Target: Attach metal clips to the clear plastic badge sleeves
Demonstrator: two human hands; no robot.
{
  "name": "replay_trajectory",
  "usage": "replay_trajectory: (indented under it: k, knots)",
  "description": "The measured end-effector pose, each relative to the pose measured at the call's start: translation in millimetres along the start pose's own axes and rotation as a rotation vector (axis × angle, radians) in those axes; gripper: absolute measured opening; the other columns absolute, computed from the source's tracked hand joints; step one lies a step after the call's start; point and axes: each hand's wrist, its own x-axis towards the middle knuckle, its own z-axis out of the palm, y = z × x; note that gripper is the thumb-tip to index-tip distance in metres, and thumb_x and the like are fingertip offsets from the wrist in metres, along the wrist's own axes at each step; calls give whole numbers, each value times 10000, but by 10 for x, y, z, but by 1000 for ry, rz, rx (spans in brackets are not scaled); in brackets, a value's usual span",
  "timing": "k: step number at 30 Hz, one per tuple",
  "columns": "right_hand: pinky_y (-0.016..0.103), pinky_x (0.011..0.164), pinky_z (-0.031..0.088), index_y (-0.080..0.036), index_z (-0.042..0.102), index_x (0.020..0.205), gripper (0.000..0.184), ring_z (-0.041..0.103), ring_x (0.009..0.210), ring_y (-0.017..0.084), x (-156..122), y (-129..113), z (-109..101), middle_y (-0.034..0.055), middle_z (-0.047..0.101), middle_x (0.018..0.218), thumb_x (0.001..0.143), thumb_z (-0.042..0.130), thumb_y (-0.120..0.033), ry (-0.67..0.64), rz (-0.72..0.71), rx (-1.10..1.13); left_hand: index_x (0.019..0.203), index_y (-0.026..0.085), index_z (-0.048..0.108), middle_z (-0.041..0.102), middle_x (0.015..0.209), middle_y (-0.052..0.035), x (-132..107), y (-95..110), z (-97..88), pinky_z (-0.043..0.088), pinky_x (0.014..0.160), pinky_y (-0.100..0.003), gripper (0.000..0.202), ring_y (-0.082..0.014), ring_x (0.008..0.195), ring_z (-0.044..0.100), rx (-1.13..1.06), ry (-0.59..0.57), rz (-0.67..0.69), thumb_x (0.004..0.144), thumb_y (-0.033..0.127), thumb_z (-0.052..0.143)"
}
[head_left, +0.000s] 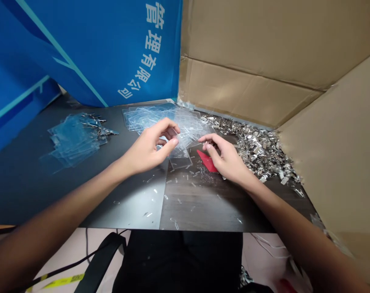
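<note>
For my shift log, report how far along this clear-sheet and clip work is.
Done-looking: a stack of clear plastic sheets sits at the left, with metal clips along its far edge. In hand: the left hand and right hand are at a clear sheet, contact hard to tell. Still left: a loose pile of sheets and a heap of metal clips by the cardboard sheet.

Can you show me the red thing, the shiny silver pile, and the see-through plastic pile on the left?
Red piece [203,157]: head view, on its middle.
Silver metal clips [261,152]: head view, on the middle of the pile.
Clear plastic sheets [71,140]: head view, on the middle of the stack.
</note>
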Motion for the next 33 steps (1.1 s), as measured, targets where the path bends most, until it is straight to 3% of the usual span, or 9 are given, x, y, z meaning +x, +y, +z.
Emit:
replay_trajectory:
  k: [3,6,13,20,24,33]
  knots:
    - [369,783,530,-220,736,1221,244,629,785,200,-30,-54,15,58,771,1038,1027,641,-332,21,52,29,1276,180,700,735,1068,-88,-29,29,38,610,778,-297,297,-216,984,722,47,-63,16,1019,325,663]
    - [351,742,514,-220,770,1128,200,642,782,196,-45,-82,29,62,788,1018,1038,657,-359,40,60,92,1388,169,706,740,1083,-91,-47,36,67,608,810,-306,388,-218,989,717,37,-116,8,1044,332,633]
    - [306,647,446,-215,727,845,361,565,657,145,-85,-119,74,2,687,756,1087,666,-476,-138,73,282,1459,188,703,750,1067,-82,-93,36,134,578,798,-320,421,-227,978,708,53,-166,61,1067,317,622]
    - [279,614,410,-205,729,839,447,493,626,123,-101,-150,109,-30,594,703,1063,755,-592,-242,12,423,1421,192,701,740,1033,-66,-130,20,222,565,738,-291,373,-198,908,711,35,-197,115,1063,254,618]
    - [276,606,400,-198,734,853,488,486,638,121,-87,-87,110,-17,619,733,1051,764,-644,-244,-3,493,1404,187,694,741,1033,-65,-130,14,217,576,742,-276,349,-188,914,714,17,-189,125,1070,254,617]
    - [269,611,413,-205,739,871,441,495,638,113,-90,-106,106,-24,627,751,1074,758,-596,-240,-35,499,1382,179,688,733,1010,-59,-122,5,215,585,710,-258,343,-185,902,724,-21,-184,81,1062,287,630]
